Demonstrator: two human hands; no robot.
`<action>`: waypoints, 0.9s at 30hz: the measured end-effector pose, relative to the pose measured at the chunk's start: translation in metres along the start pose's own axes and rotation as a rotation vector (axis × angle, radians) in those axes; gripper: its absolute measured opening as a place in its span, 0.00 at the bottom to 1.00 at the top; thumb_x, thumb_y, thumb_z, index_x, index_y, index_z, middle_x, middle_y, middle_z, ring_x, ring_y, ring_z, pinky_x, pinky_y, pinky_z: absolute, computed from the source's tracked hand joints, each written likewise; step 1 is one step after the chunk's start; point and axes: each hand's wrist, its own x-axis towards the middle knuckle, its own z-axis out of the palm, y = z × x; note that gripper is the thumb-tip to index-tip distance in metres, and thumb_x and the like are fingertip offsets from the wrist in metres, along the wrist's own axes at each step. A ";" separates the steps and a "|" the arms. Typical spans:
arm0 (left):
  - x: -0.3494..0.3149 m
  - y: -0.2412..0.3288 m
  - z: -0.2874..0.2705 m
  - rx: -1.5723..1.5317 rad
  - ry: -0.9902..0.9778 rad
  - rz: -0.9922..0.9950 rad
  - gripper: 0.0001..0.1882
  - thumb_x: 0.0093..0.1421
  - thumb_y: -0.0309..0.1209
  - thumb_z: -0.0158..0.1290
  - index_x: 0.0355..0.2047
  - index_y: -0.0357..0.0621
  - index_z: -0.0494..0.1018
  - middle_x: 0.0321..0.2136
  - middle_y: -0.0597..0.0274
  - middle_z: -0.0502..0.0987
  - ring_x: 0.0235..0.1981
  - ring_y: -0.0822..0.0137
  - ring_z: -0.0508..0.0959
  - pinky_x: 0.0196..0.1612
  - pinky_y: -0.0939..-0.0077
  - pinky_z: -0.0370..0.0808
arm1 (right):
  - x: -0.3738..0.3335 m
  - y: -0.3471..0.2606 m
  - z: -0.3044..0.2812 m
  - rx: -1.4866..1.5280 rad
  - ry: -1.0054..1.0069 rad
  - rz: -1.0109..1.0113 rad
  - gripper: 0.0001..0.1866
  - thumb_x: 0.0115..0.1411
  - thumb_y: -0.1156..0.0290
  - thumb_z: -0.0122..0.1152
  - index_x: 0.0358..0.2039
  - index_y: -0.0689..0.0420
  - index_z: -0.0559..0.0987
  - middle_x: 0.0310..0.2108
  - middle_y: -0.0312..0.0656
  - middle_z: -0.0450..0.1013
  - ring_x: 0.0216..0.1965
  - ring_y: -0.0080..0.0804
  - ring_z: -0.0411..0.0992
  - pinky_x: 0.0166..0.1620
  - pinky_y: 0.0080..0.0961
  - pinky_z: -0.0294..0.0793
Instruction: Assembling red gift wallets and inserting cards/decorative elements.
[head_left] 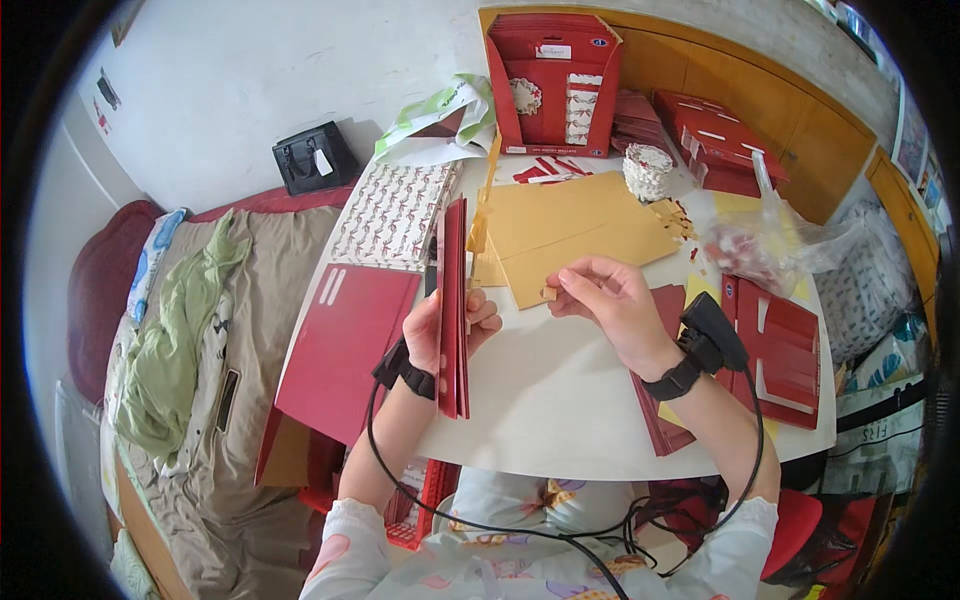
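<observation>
My left hand (424,330) is closed round a red folded cardboard piece (454,310), held up on edge over the near side of the white table. Its layers stand slightly apart, and some of my fingers show on its right side. To the right, my right hand (602,298) pinches a small tan square (549,294) between thumb and fingertips, apart from the cardboard. Just behind the cardboard rises a yellowish strip (484,215); what it is fixed to is hidden. Beyond both hands lie flat tan sheets (570,235).
Red cardboard panels (350,315) lie at left, with more (790,350) at right. Farther back are patterned sheets (392,215), a red display box (553,85), a stack of round white tags (648,172) and a clear plastic bag (770,235). Black cables (560,535) cross my lap.
</observation>
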 end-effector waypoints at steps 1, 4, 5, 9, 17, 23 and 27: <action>0.000 0.000 0.000 0.000 0.001 0.000 0.09 0.53 0.34 0.48 0.21 0.47 0.62 0.19 0.71 0.64 0.21 0.79 0.62 0.29 0.83 0.57 | 0.000 0.000 0.000 0.020 0.018 0.039 0.08 0.57 0.73 0.52 0.33 0.64 0.75 0.31 0.41 0.73 0.31 0.25 0.73 0.37 0.19 0.74; 0.001 0.000 -0.004 0.001 0.016 0.005 0.09 0.53 0.34 0.48 0.21 0.46 0.62 0.19 0.71 0.64 0.21 0.79 0.62 0.30 0.83 0.58 | -0.001 0.000 -0.002 0.035 0.044 0.090 0.07 0.56 0.73 0.53 0.33 0.63 0.74 0.30 0.39 0.72 0.31 0.24 0.71 0.38 0.20 0.73; 0.001 0.001 -0.013 -0.020 -0.024 0.004 0.10 0.52 0.37 0.50 0.24 0.45 0.65 0.20 0.68 0.64 0.22 0.76 0.61 0.31 0.80 0.58 | -0.001 0.001 -0.003 0.037 0.039 0.089 0.07 0.56 0.73 0.53 0.33 0.63 0.74 0.30 0.39 0.72 0.31 0.24 0.71 0.38 0.20 0.73; 0.002 0.001 -0.018 -0.041 -0.069 -0.002 0.13 0.51 0.40 0.52 0.27 0.44 0.67 0.21 0.65 0.65 0.23 0.73 0.60 0.31 0.78 0.58 | -0.002 0.001 -0.006 -0.040 0.026 0.063 0.06 0.55 0.76 0.54 0.34 0.63 0.73 0.31 0.38 0.71 0.33 0.23 0.71 0.40 0.19 0.72; 0.001 0.002 -0.016 -0.036 -0.060 0.002 0.10 0.52 0.37 0.50 0.23 0.46 0.64 0.20 0.69 0.64 0.21 0.77 0.61 0.30 0.81 0.58 | -0.004 0.000 -0.008 -0.164 0.011 0.002 0.08 0.54 0.78 0.54 0.35 0.63 0.73 0.32 0.38 0.72 0.34 0.22 0.71 0.41 0.18 0.70; 0.002 0.002 -0.021 -0.058 -0.077 -0.009 0.11 0.50 0.39 0.50 0.24 0.46 0.65 0.20 0.67 0.64 0.22 0.75 0.60 0.31 0.78 0.58 | -0.003 0.003 -0.013 -0.212 0.082 -0.065 0.11 0.52 0.79 0.56 0.38 0.63 0.73 0.32 0.36 0.72 0.34 0.18 0.70 0.38 0.14 0.69; 0.002 0.002 -0.021 -0.071 -0.108 -0.015 0.11 0.50 0.39 0.51 0.23 0.46 0.64 0.20 0.68 0.65 0.22 0.75 0.60 0.31 0.79 0.58 | -0.003 -0.001 -0.014 -0.205 0.112 -0.055 0.11 0.52 0.79 0.56 0.38 0.64 0.73 0.32 0.36 0.72 0.34 0.18 0.70 0.36 0.13 0.70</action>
